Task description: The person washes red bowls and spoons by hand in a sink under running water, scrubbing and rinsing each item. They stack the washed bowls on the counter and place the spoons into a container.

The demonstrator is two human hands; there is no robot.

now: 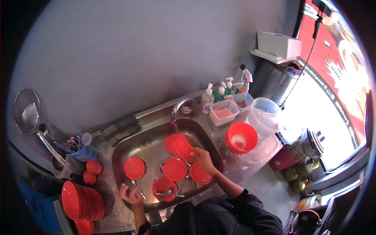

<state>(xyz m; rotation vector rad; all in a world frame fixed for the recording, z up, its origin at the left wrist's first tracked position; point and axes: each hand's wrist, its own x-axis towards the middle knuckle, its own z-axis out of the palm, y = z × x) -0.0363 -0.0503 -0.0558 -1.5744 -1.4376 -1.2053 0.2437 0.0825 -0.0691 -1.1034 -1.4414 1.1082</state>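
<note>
My right hand (203, 158) grips the rim of a red bowl (184, 148), tilted under the running faucet (178, 109). My left hand (131, 194) hovers at the sink's left front edge with fingers apart and nothing visible in it, close to a spoon (141, 193). Inside the steel sink (150, 145) lie more red dishes, among them one at the left (134, 168), one in the middle (174, 169) and one at the right (201, 173). A red bowl with spoons in it (164, 189) is nearest my body.
Left of the sink stand a stack of red plates (83, 200), small red cups (93, 167) and a blue basket (84, 152). To the right are a red bowl with suds (241, 138), a clear tub (264, 115), a sponge container (223, 113) and pump bottles (207, 100).
</note>
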